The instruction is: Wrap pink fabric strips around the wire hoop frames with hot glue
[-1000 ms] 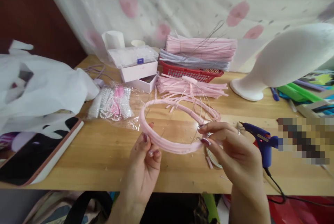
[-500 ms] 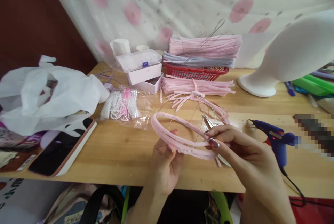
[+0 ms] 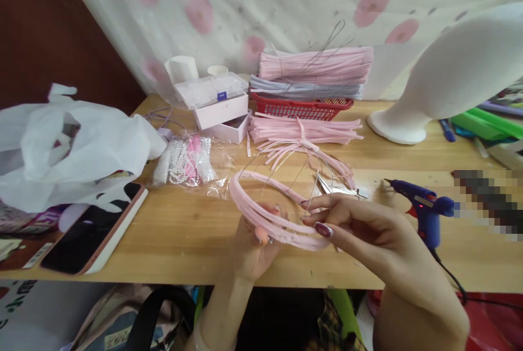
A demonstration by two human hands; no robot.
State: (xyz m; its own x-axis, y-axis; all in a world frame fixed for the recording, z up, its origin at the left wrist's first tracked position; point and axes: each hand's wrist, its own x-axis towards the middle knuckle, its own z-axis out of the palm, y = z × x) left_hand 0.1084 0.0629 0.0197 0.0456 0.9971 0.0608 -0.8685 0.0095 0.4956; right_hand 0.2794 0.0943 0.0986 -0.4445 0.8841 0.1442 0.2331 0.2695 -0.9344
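Just above the table's near side, I hold a pink hoop (image 3: 241,198) of several soft, pipe-cleaner-like strands, tilted toward me. My left hand (image 3: 257,250) grips its near side from below, with the thumb in front and fingers behind. At the hoop's right end, my right hand (image 3: 363,236) pinches the strands between thumb and fingers; the pinching fingertips partly cover that end. Thin wires (image 3: 327,176) loop up behind the hoop near the right hand. Metal scissors (image 3: 324,185) lie on the table behind my right fingers, partly hidden.
A blue glue gun (image 3: 425,204) with a lit red light lies right of my right hand, its cord trailing off the front edge. Pink pipe-cleaner bundles (image 3: 306,130), a red basket (image 3: 302,108), bagged beads (image 3: 190,160), a phone (image 3: 93,231) and a white foam head (image 3: 449,84) surround the workspace.
The view has shifted slightly, so the scene sits a little further left and up. My right hand has slid slightly left and down along the hoop's end; both hands keep hold.
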